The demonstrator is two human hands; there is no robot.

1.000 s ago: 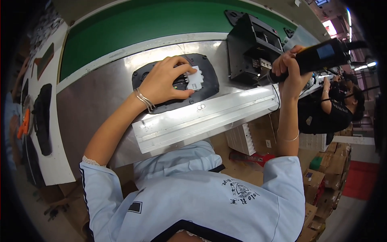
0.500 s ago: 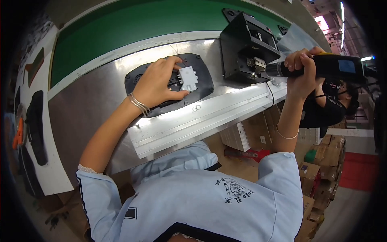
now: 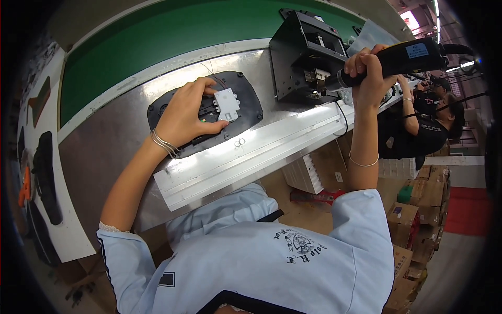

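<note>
On the metal bench lies a black plastic base panel (image 3: 246, 113) with rounded corners. A small white plastic module (image 3: 226, 104) with side tabs sits on its middle, thin wires beside it. My left hand (image 3: 184, 115) pinches this module between thumb and fingers at its two ends. Up on the right, my right hand (image 3: 370, 70) is wrapped round a black electric screwdriver (image 3: 410, 56). The screwdriver lies nearly level, its nose pointing left into the front of a black box-shaped screw feeder (image 3: 293, 68). The feeder hides the tip of the bit.
A ribbed aluminium rail (image 3: 251, 154) runs along the bench's near edge. Behind the bench stretches a green surface (image 3: 157, 57). Black parts (image 3: 47, 178) and an orange-handled tool (image 3: 24, 187) lie at far left. Another person (image 3: 426, 131) works at right, near stacked cartons (image 3: 413, 225).
The whole view has shifted, so the bench sits slightly further left. The screwdriver's nose remains at the feeder, its rear end tilted slightly higher. My left hand keeps its hold on the module.
</note>
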